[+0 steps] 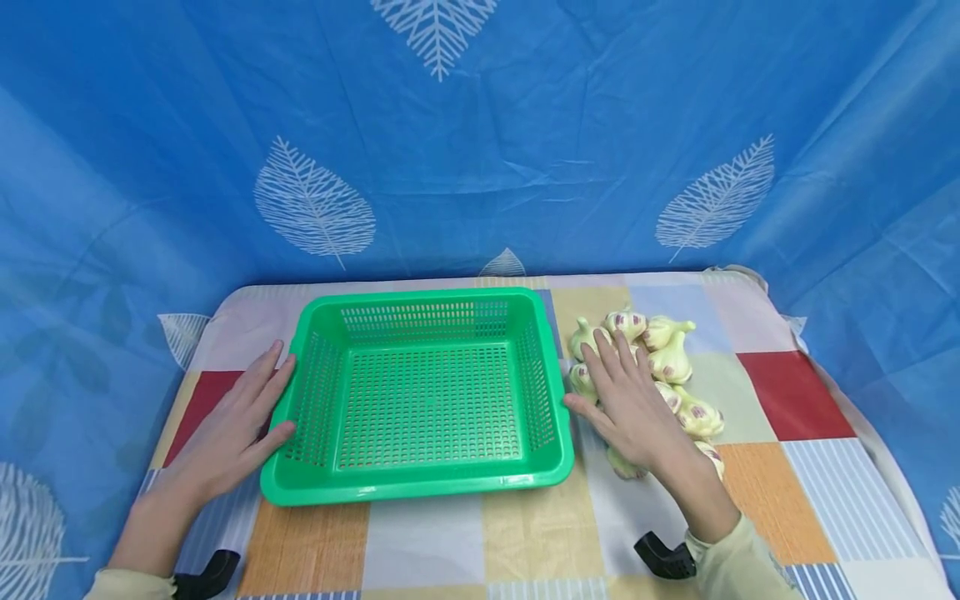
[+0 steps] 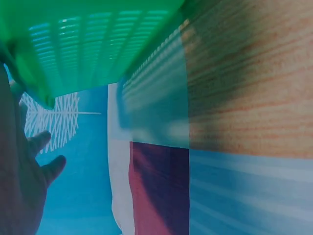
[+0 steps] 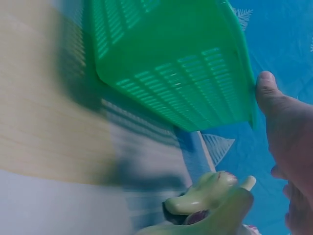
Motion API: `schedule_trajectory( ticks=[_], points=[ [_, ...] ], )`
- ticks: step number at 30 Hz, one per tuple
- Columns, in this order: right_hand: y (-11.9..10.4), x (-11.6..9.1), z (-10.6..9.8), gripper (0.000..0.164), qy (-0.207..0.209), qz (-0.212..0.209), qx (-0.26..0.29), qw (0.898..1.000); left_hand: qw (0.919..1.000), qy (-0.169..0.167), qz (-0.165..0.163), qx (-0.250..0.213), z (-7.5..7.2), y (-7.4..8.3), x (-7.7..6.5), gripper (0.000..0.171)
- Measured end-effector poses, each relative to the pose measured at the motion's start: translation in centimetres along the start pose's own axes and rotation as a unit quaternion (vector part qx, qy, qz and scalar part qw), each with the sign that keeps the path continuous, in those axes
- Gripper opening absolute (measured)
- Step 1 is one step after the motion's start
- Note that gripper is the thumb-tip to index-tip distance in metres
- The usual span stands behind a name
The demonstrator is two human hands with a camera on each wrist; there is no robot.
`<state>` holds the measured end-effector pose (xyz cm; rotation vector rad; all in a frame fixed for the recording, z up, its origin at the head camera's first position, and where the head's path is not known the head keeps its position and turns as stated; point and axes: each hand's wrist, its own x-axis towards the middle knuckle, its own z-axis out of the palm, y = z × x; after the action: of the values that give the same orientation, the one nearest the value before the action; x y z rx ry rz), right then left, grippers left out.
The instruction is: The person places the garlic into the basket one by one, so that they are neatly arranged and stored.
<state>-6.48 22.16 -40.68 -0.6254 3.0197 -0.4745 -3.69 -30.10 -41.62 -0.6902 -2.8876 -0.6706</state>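
Observation:
A green perforated plastic basket (image 1: 431, 408) stands on the table with nothing inside it. At its left rim is my left hand (image 1: 232, 425), fingers fairly straight and spread, thumb tip right at the rim. My right hand (image 1: 626, 400) reaches over the garlic with straight, spread fingers, its thumb tip at the basket's right rim. Several garlic bulbs (image 1: 671, 362), pale with purple marks, lie in a cluster under and around that hand, partly hidden by it. In the right wrist view, the thumb (image 3: 268, 93) meets the basket rim (image 3: 239, 44) from outside, with garlic bulbs (image 3: 210, 191) lower down.
A patchwork-patterned cloth (image 1: 536, 542) covers the table. Blue curtains (image 1: 510, 150) with white leaf prints hang behind it and at both sides. Black wrist mounts (image 1: 666, 557) show near both sleeves.

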Motion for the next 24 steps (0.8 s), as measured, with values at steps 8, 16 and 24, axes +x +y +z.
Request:
schedule_trajectory(
  ticks=[8, 16, 24],
  points=[
    [0.5, -0.3, 0.6, 0.069, 0.026, -0.019, 0.020, 0.999, 0.9997, -0.007, 0.003, -0.023, 0.6, -0.4, 0.4, 0.086],
    [2.0, -1.1, 0.3, 0.069, 0.043, -0.002, 0.039, 0.998, 0.9978, -0.009, -0.016, -0.064, 0.8, -0.1, 0.3, 0.083],
    [3.0, -2.4, 0.1, 0.068, 0.061, 0.031, 0.132, 0.989, 0.9967, -0.010, -0.028, -0.076, 1.0, 0.0, 0.4, 0.082]
  ],
)
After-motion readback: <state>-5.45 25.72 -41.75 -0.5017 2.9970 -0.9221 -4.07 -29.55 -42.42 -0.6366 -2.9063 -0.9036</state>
